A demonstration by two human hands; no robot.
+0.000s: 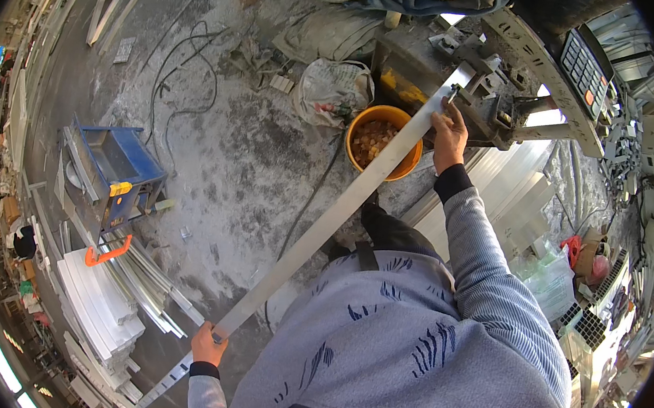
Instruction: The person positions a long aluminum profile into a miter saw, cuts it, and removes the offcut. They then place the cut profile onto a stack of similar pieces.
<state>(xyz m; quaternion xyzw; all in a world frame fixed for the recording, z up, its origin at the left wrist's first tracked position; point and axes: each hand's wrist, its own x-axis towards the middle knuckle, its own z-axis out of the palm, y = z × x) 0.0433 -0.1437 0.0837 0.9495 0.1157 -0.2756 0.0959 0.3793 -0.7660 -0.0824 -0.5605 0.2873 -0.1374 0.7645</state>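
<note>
Far left: white profile lengths (96,311) lie stacked on the dusty workshop floor, an orange clamp (108,253) resting at their upper edge, with a blue machine housing (112,165) just above them.

Left hand: the left hand (207,345) is closed around the long metal strip (325,224) close to its near end, which runs on a little past the fist toward the lower edge of the frame.

Strip: it slants up and to the right across the person's body, crossing in front of an orange bucket (403,166) filled with small offcuts.

Right hand: the right hand (450,133) grips the strip narrowly just short of its far end, fingers wrapped over its edge.

Machine: the strip's far tip lies on the bed of a dark cutting machine (486,93), beneath a slanted control panel (584,68) with keys.

Progress: the strip appears lifted and its leading end brought onto the machine; it looks not yet settled flat, since most of its length hangs in the air between the two hands.

Far right: more pale profiles (508,191) lean beside the machine.
</note>
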